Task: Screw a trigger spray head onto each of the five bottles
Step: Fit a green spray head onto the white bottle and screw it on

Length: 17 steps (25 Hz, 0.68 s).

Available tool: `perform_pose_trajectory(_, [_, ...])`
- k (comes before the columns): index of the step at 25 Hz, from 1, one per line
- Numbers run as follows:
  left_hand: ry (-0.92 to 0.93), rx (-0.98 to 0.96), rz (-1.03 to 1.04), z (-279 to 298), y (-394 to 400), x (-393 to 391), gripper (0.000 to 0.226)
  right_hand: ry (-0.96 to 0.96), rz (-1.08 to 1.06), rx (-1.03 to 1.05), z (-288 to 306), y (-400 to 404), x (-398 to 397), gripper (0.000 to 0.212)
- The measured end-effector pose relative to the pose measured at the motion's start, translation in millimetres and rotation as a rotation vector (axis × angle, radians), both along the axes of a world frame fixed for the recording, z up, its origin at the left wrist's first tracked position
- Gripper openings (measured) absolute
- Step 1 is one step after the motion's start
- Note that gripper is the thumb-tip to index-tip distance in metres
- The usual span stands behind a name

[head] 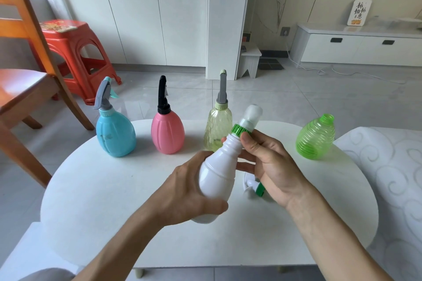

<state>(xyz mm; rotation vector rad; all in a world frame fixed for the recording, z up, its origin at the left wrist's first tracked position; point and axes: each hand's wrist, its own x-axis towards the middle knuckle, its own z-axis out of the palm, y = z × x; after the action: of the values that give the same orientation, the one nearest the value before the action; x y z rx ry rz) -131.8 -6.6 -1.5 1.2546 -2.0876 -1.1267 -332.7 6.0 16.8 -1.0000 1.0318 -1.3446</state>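
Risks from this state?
1. White bottle is held tilted in the air by left hand; right hand twisting the green collar may cross-thread it.
2. Spare head lies under the right hand; it could get knocked off the table.
3. Green bottle, uncapped, stands near the table edge.

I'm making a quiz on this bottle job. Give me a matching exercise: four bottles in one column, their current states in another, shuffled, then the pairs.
Things:
1. blue bottle
2. pink bottle
3. white bottle
4. green bottle

States:
A. open neck, no spray head
B. black spray head on
C. held in both hands, green collar at its neck
D. grey spray head on

Pairs: 1-D, 2-B, 3-C, 4-A
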Motion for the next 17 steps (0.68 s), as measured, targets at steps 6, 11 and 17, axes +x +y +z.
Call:
perform_pose_trajectory(6, [-0.036, -0.158, 0.062, -3.0, 11.3, -7.5, 0.08, -0.019, -0.037, 0.023, 3.3, 2.4, -4.0, 0.032])
perform_pose_trajectory(11, [-0.443, -0.651, 0.242, -17.3, 17.1, -23.6, 0.089, -0.116, -0.294, 0.15, -0.7, 6.3, 13.7, 0.033])
perform_pose_trajectory(17, [-0.249, -0.471, 0.197, -17.5, 15.2, -30.2, 0.092, -0.165, -0.368, 0.12, -0.6, 4.3, 22.3, 0.02])
